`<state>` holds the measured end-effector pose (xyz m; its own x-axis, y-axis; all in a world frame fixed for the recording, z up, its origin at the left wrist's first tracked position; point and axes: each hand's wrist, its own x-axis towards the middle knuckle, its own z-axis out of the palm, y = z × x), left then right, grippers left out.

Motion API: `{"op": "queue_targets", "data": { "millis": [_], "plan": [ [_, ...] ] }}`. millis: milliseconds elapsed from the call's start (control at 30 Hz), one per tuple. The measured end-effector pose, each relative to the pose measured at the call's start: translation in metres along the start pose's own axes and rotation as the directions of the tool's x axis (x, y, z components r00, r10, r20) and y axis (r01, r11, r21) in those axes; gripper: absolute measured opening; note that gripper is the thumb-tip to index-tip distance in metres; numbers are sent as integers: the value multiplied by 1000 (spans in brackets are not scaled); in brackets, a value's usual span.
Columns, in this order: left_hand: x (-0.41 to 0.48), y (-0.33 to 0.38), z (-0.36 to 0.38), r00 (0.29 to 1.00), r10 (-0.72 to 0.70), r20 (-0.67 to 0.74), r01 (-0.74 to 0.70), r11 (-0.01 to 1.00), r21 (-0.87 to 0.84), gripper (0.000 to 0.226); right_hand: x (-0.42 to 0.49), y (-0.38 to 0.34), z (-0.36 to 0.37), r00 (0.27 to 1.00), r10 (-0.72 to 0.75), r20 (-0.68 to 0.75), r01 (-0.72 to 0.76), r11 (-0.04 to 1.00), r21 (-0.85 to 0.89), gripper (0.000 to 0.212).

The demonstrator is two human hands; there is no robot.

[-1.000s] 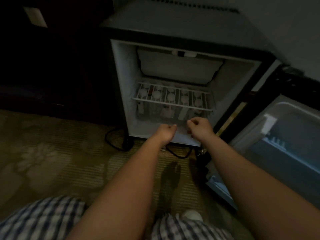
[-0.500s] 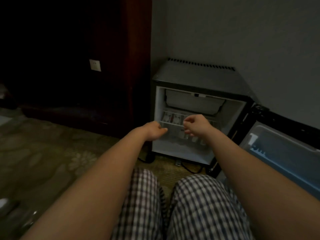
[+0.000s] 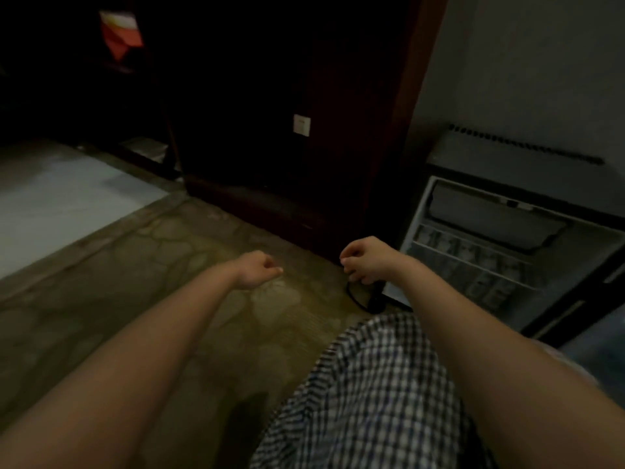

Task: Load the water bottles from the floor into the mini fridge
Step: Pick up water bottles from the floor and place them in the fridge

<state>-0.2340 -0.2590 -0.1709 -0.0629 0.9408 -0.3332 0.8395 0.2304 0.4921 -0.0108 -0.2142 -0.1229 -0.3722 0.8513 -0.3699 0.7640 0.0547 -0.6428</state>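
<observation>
Patterned carpet (image 3: 169,252), dark wooden cabinet (image 3: 338,130)

Grey mini fridge (image 3: 507,157), 3 o'clock: matt top, smooth white plastic liner. Dark red-brown wooden cabinet (image 3: 382,157), 12 o'clock: glossy. Olive patterned carpet (image 3: 162,286): matt pile.

Patterned carpet (image 3: 176,265), dark wooden cabinet (image 3: 270,79)
</observation>
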Motion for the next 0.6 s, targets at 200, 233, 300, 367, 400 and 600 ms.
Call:
{"op": "queue_targets", "data": {
  "millis": [200,233,300,367,400,600],
  "plan": [
    [-26,-104,14,985,-173,-13,172,983,-66,34,31,-36,81,978,-31,205,46,996,-71,29],
    [-31,-120,18,978,-209,-23,207,976,-66,32,36,-42,95,970,-33,242,53,995,-80,29],
    [-38,-152,29,965,-261,-30,257,961,-98,30,46,-52,122,954,-41,298,72,993,-96,28],
    [-44,-177,40,954,-299,3,294,937,-188,27,57,-59,148,937,-58,343,97,991,-97,28],
    [-47,-189,46,948,-317,22,312,917,-249,22,63,-62,161,928,-63,368,105,990,-97,29],
    [-49,-239,85,883,-469,19,427,785,-450,16,99,-68,218,881,-71,467,135,986,-103,31]
  ]
}}
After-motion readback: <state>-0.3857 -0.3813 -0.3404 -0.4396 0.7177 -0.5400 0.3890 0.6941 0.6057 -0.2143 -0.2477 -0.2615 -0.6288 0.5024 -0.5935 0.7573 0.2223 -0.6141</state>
